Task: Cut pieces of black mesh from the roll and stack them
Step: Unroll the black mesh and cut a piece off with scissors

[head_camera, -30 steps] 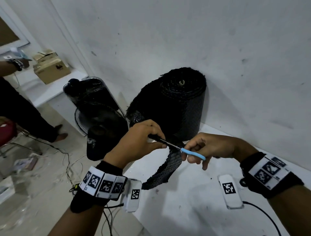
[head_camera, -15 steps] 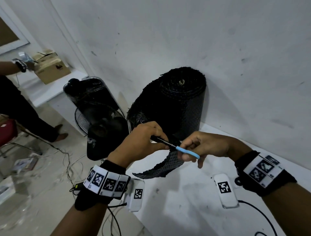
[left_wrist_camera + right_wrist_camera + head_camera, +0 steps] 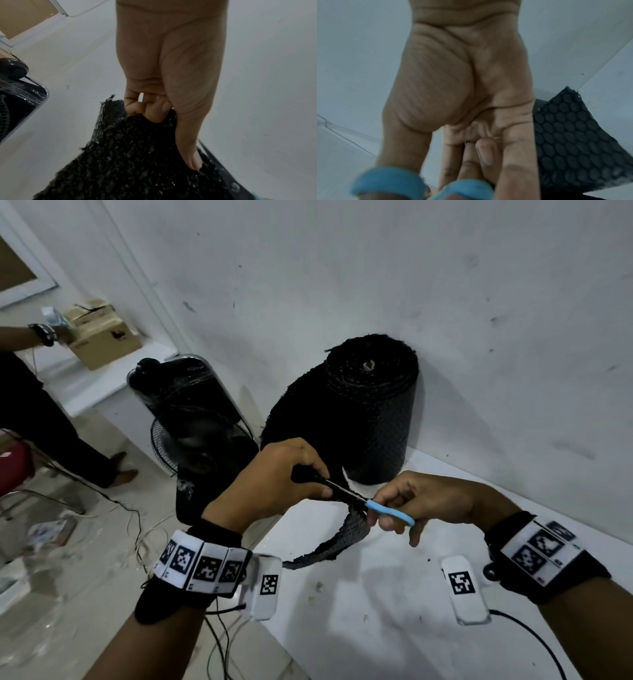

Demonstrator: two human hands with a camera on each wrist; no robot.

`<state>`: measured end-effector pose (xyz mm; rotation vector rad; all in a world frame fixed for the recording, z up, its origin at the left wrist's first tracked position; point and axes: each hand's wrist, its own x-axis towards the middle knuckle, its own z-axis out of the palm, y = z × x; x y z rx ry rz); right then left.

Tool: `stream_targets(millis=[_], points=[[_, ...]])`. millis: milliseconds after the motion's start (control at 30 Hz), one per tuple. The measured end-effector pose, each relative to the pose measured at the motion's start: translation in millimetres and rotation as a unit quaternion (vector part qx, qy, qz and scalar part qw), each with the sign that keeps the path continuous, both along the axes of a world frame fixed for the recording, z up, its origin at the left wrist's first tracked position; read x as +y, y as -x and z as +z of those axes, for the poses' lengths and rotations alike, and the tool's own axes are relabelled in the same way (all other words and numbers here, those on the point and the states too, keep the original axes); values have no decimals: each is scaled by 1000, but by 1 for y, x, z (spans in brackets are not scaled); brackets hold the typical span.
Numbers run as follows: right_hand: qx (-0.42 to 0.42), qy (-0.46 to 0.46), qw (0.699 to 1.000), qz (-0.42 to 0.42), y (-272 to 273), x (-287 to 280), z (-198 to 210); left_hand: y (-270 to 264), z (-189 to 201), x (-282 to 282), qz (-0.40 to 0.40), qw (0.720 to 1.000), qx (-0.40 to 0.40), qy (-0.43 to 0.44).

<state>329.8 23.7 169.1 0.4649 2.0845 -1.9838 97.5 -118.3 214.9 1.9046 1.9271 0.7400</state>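
Far left: another person's arm (image 3: 20, 337) at a cardboard box (image 3: 102, 337) on a white ledge. Next over, a black fan (image 3: 191, 419) wrapped in plastic film stands on the floor, cables trailing beside it.

Left hand (image 3: 274, 481) – fingers curled, thumb pressed down, pinching the loose end of the black mesh (image 3: 342, 539). Left wrist view confirms: fingertips (image 3: 150, 109) tucked behind the mesh edge, thumb flat on the front face.

Mesh strip hangs from the pinch point, curling down over the edge of the white table (image 3: 394, 628). It runs back up to the mesh roll (image 3: 363, 412), which stands upright on the table against the wall (image 3: 445, 285).

Scissors (image 3: 376, 505) sit between the two hands, blades at the mesh, pointing toward the left hand. Can't tell whether the blades are parted.

Right hand (image 3: 424, 498) – fingers through the blue scissor handles, gripping them. Right wrist view shows the blue loops (image 3: 388, 182) around the fingers, mesh just behind the hand.
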Motion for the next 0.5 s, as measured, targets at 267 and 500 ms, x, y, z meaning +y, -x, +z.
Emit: stream_targets(millis=[267, 500], points=[[19, 17, 1000, -4, 6, 0, 3, -3, -2, 4, -36, 999, -16, 0], [30, 19, 999, -12, 8, -2, 1, -4, -5, 6, -43, 999, -17, 2]])
